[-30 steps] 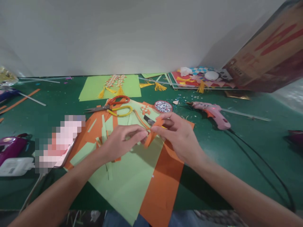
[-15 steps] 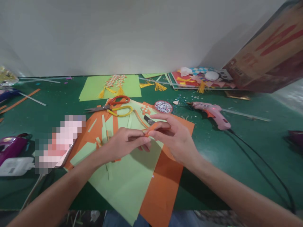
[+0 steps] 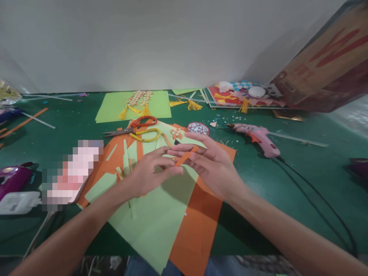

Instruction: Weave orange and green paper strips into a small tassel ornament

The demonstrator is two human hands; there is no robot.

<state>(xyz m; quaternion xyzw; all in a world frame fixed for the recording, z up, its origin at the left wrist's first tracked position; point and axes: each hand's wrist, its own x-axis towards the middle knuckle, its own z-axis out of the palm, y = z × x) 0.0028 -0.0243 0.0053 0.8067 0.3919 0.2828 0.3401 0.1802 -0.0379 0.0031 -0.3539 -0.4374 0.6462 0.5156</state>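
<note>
My left hand point(image 3: 149, 174) and my right hand point(image 3: 211, 163) meet over a stack of light green paper point(image 3: 155, 218) and orange paper point(image 3: 198, 226) on the green table. Both pinch a small orange paper strip point(image 3: 186, 155) between their fingertips. The right hand's fingers are stretched leftward with the strip lying across them. The left thumb and forefinger close on its lower end. Cut green and orange strips point(image 3: 126, 153) lie just left of my left hand.
Scissors with orange and yellow handles point(image 3: 138, 130) lie behind the hands. A round tin of beads point(image 3: 197, 128) and a pink glue gun point(image 3: 257, 138) with a black cord sit to the right. A blurred phone point(image 3: 73, 172) lies left. A cardboard box point(image 3: 324, 65) stands at the back right.
My right hand's fingers have stretched out and the orange strip has been turned from hanging downward to lying across them. My left hand has shifted its pinch along the strip.
</note>
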